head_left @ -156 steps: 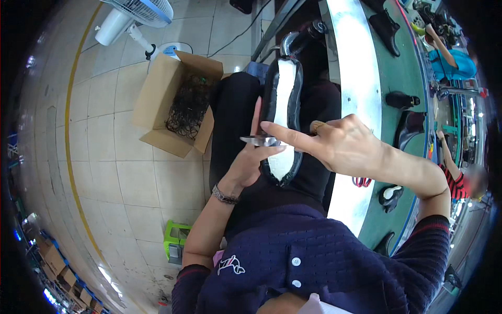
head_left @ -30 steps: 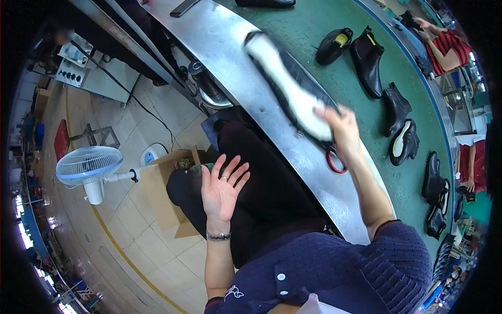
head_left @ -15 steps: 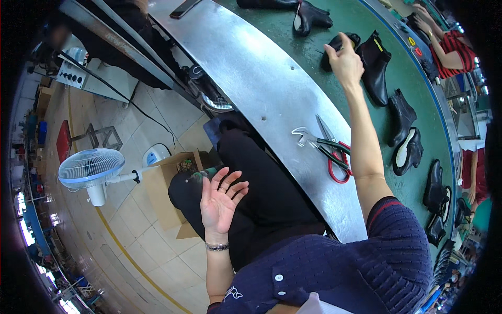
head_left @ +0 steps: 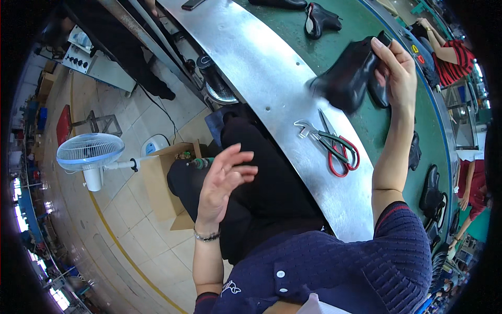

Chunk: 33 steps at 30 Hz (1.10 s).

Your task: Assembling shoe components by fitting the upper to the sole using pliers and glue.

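A black ankle boot [head_left: 346, 78] hangs over the seam between the green belt and the metal bench edge, its toe side smeared by motion. My right hand [head_left: 401, 73] is closed on its upper part, thumb on the near face. Part of another black boot [head_left: 378, 90] shows behind it. Over my lap, my left hand [head_left: 221, 183] is raised with fingers loosely spread and nothing in it. On the metal surface below the boot lie scissors [head_left: 338, 165] with red loop handles, crossed with metal-headed pliers [head_left: 308, 129].
Several black boots, one a boot with a pale lining [head_left: 320, 21], lie along the green belt [head_left: 293, 39]. A metal bench edge [head_left: 251, 57] runs past my knees. A cardboard box [head_left: 157, 180] and a white fan [head_left: 90, 152] stand at left. Other people work beyond the belt.
My right hand, empty over the belt before, now grips a black ankle boot lifted off it. My left hand has risen slightly and turned, staying open.
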Each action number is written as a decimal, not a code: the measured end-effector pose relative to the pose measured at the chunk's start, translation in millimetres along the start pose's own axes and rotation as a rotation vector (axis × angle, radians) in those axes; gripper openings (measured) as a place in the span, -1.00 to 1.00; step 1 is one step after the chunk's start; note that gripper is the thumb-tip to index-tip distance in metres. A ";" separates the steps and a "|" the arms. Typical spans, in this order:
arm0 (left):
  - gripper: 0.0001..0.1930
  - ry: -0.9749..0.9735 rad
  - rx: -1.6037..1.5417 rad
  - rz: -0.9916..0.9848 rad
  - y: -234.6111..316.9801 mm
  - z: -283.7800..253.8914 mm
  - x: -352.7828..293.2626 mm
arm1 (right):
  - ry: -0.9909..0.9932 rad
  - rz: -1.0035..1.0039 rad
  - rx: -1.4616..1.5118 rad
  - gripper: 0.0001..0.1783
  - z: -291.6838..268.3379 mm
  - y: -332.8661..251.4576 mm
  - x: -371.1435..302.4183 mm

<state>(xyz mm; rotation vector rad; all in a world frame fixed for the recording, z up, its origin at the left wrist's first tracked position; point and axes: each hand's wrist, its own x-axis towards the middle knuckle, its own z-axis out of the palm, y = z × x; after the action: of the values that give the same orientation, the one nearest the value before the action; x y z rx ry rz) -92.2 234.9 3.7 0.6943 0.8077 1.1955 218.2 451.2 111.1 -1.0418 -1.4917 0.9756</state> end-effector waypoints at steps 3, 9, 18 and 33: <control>0.01 0.028 0.750 0.207 14.5 10.3 2.4 | -0.222 0.137 0.174 -0.69 58.6 -33.9 -29.0; 0.15 0.001 0.735 0.324 -5.6 -9.0 -30.4 | -0.730 0.396 0.228 -0.66 166.3 -35.5 -72.1; 0.25 0.297 0.386 0.237 -70.9 -49.5 -88.0 | -0.647 0.164 -0.154 -0.63 196.4 53.4 -107.0; -0.53 0.740 -0.250 -0.046 -25.7 -89.7 -138.7 | -0.517 0.320 -0.984 -0.51 57.0 127.1 -142.1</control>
<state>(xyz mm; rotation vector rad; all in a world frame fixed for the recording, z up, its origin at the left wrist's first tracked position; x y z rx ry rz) -176.6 98.3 -42.5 0.0039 1.2419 1.4972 191.3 350.0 -58.0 -1.8548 -2.3896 0.7307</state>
